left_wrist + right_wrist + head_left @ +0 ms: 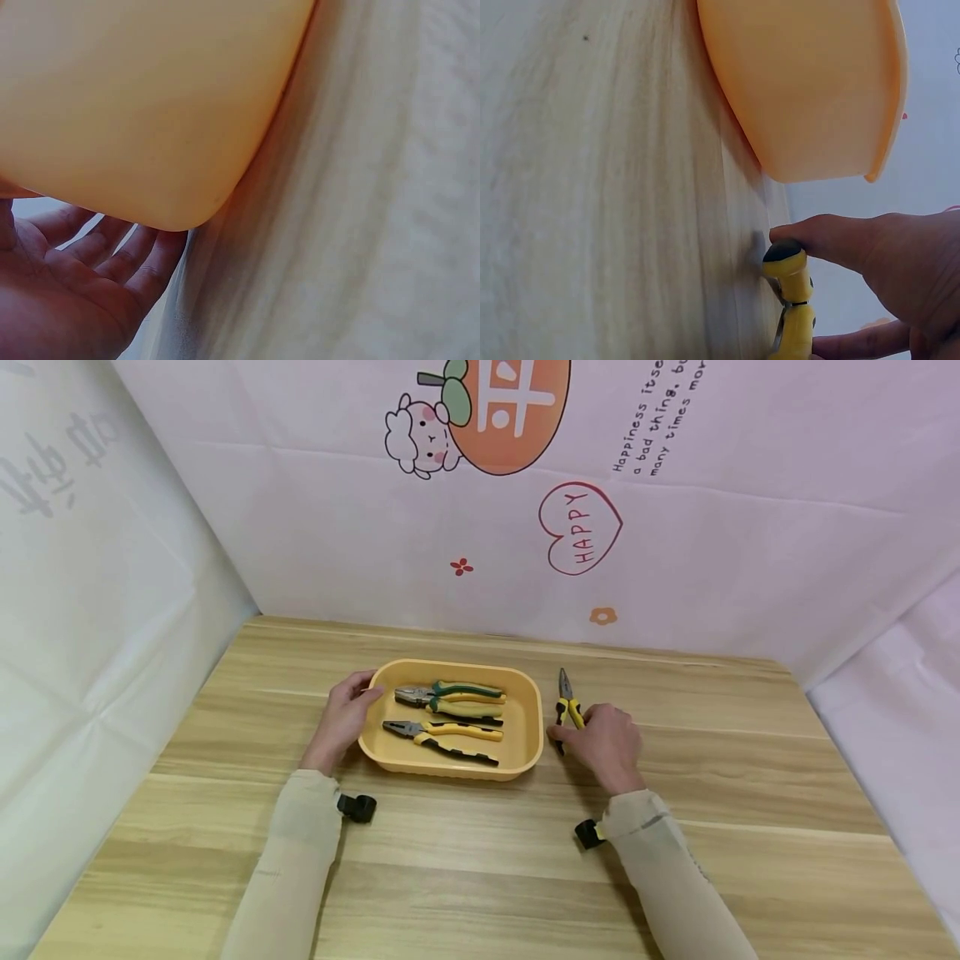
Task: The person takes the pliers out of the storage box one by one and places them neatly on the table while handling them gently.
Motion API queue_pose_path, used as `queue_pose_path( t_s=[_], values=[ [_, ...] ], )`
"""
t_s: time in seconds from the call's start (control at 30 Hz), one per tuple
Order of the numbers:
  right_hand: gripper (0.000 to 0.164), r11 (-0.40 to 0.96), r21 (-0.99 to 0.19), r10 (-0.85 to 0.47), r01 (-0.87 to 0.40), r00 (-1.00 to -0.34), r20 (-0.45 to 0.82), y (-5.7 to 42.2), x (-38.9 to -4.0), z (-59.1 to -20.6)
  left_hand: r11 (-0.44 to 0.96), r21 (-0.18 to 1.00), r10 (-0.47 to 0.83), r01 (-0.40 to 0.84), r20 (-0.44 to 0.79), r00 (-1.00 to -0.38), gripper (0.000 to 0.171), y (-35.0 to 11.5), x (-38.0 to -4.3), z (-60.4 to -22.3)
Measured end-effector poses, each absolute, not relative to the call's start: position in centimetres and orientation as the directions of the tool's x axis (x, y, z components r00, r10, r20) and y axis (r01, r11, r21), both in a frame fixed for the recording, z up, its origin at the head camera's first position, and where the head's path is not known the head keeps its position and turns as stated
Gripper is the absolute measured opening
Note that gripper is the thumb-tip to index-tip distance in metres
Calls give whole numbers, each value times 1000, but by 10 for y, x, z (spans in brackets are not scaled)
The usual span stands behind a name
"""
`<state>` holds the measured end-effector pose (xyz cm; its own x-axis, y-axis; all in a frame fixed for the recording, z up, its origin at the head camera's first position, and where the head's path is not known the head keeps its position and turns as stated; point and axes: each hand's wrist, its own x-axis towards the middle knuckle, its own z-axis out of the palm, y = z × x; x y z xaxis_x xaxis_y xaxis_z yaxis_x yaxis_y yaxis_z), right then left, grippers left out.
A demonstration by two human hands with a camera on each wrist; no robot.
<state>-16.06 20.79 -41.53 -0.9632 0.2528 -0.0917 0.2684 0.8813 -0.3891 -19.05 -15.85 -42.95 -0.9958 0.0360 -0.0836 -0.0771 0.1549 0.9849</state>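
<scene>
Left hand (pixel 343 717) grips the left end of a yellow-orange plastic tray with rounded corners (pixel 442 772): thumb over the rim, fingers along the outside wall. Tray sits upright on a light wood-grain table (pixel 465 877), toward the far edge.

Right hand (pixel 606 742) is just right of the tray, pinching long-nose pliers with yellow-and-black handles (pixel 563 705) between thumb and fingers. Nose points to the far side, grey metal, handles slightly spread. Pliers are outside the tray, close by its right end, not touching it. Can't tell if they rest on the table or are slightly lifted.

Inside the tray, three more pliers, all heads left, handles right. Far side: pliers with a green handle (pixel 465 688) and pliers with a pale yellow-green handle (pixel 461 707), close together, heads bunched; exact overlap unclear. Near side: pliers with one yellow and one mostly black handle (pixel 423 732), apart from the other two, handles spread.

Both arms in beige sleeves (pixel 288 843), small black camera (pixel 357 807) at each wrist. White printed cloth (pixel 337 527) behind the table, red heart outline reading HAPPY (pixel 582 527) on it.
</scene>
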Motion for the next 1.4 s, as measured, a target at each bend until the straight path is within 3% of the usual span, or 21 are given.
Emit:
queue_pose_path(
  t_s=[0.8,1.23,1.4],
  values=[
    [59,914,-327,229,242,-970,-80,205,-160,-418,163,985,45,-53,-61,-997,41,-159,-189,-431],
    [62,904,-368,209,216,-976,-58,210,-158,-413,157,985,45,-70,-78,-996,43,-159,-190,-430],
    [72,906,-378,200,193,-980,-20,212,-155,-403,151,986,43,-68,-75,-996,43,-159,-189,-429]
  ],
)
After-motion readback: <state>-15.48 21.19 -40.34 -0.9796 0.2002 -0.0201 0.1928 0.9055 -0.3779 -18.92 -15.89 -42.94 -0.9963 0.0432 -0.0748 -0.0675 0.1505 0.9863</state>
